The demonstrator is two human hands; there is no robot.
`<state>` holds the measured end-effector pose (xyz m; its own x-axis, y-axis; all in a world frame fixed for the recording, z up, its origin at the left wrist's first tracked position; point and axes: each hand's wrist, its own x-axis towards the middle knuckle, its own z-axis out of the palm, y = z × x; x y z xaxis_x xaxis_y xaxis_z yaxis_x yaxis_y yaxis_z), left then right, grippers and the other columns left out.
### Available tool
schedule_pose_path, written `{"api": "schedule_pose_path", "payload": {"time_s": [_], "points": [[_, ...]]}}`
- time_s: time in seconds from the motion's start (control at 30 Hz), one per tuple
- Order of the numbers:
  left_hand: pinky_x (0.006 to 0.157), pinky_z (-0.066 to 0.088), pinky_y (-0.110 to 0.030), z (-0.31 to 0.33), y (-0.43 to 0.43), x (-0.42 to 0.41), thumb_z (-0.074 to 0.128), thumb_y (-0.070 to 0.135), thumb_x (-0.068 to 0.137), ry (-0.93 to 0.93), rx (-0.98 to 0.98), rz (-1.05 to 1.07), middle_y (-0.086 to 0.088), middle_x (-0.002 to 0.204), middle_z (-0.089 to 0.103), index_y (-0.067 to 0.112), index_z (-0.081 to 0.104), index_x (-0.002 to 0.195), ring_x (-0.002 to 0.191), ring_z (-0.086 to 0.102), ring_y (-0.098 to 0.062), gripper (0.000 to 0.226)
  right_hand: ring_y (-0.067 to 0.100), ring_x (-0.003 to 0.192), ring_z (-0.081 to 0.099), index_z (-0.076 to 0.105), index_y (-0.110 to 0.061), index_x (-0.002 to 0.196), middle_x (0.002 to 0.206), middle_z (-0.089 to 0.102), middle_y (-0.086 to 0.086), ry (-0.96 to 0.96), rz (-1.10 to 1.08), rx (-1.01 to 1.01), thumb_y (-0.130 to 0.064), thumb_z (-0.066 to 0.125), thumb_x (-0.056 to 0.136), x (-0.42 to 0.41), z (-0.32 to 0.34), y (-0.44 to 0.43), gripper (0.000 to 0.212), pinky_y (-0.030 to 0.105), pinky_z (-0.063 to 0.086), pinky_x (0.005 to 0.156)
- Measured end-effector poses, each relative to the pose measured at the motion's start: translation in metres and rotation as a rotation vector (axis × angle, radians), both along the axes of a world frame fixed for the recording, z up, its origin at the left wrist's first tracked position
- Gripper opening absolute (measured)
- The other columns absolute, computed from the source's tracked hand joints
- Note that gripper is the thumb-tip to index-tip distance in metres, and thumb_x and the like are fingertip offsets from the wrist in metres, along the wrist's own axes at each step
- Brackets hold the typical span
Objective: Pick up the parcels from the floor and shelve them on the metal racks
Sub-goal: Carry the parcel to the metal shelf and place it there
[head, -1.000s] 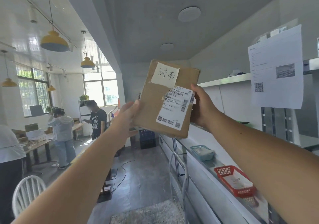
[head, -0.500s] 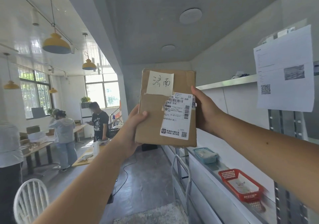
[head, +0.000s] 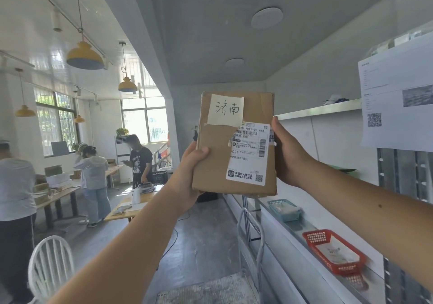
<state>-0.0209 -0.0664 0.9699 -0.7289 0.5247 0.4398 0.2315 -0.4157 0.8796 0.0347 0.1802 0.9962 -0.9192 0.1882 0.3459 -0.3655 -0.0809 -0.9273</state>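
A flat brown cardboard parcel [head: 234, 146] (labelled, off the floor) is gripped between the left hand [head: 189, 174] and right hand [head: 289, 156], fingers closed on its edges, shelving on the metal rack [head: 318, 110] beyond the right fingers judged outstanding.

Both arms are reaching up and forward — the left hand [head: 189, 177] and right hand [head: 289, 156] are gripping opposite edges of something, thumbs wrapping frontward.

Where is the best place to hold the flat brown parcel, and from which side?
Grip the parcel by its two long side edges, one hand from each side, as the left hand and right hand do now. It is flat, thin and upright, and the labels stay readable.
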Motion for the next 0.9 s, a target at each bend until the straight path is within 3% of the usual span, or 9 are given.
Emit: {"api": "schedule_pose_path", "payload": {"time_s": [0.1,0.27,0.43,0.6,0.77,0.9], "points": [[0.066,0.063,-0.038,0.001,0.002,-0.001,0.080,0.048,0.077,-0.023,0.024,-0.004,0.001,0.117,0.080,0.042,0.079,0.106,0.096,0.080,-0.021,0.029,0.031,0.135,0.066,0.078,-0.035,0.127,0.141,0.074,0.007,0.016,-0.013,0.011,-0.084,0.045,0.092,0.002,0.005,-0.005,0.069,0.054,0.041,0.123],[0.071,0.064,-0.040,-0.002,0.004,-0.002,0.078,0.046,0.081,0.008,0.073,-0.023,-0.001,0.122,0.079,0.041,0.077,0.117,0.103,0.079,-0.022,0.037,0.031,0.135,0.066,0.073,-0.033,0.137,0.143,0.072,0.006,0.019,0.004,0.037,-0.087,0.042,0.090,0.005,0.007,-0.004,0.077,0.056,0.043,0.121],[0.078,0.064,-0.037,-0.007,0.003,0.000,0.078,0.050,0.079,0.041,0.051,0.014,-0.005,0.128,0.077,0.026,0.057,0.147,0.111,0.076,-0.023,0.075,0.029,0.131,0.069,0.074,-0.035,0.134,0.137,0.076,0.004,0.022,0.037,0.050,-0.088,0.041,0.088,0.004,0.001,-0.003,0.078,0.052,0.049,0.115],[0.081,0.064,-0.035,-0.008,0.004,0.004,0.091,0.073,0.054,0.077,0.023,0.032,-0.004,0.136,0.073,0.027,0.051,0.150,0.117,0.074,-0.022,0.113,0.032,0.128,0.071,0.076,-0.031,0.131,0.135,0.077,0.007,0.046,0.034,0.006,-0.084,0.041,0.091,0.001,-0.001,-0.012,0.075,0.053,0.047,0.118],[0.077,0.066,-0.041,-0.014,0.009,0.005,0.095,0.072,0.046,0.038,0.084,0.075,0.000,0.122,0.079,0.027,0.050,0.142,0.109,0.077,-0.023,0.115,0.028,0.110,0.080,0.088,-0.029,0.106,0.122,0.082,0.009,0.046,0.139,-0.134,-0.077,0.041,0.097,-0.004,-0.008,-0.019,0.068,0.042,0.064,0.087],[0.079,0.065,-0.047,-0.016,0.007,0.005,0.089,0.078,0.051,0.040,0.094,0.123,-0.005,0.136,0.072,0.027,0.044,0.151,0.117,0.074,-0.028,0.121,0.026,0.104,0.082,0.090,-0.030,0.101,0.116,0.084,0.009,0.068,0.190,-0.183,-0.079,0.042,0.093,-0.004,-0.013,-0.025,0.068,0.037,0.067,0.073]]}}
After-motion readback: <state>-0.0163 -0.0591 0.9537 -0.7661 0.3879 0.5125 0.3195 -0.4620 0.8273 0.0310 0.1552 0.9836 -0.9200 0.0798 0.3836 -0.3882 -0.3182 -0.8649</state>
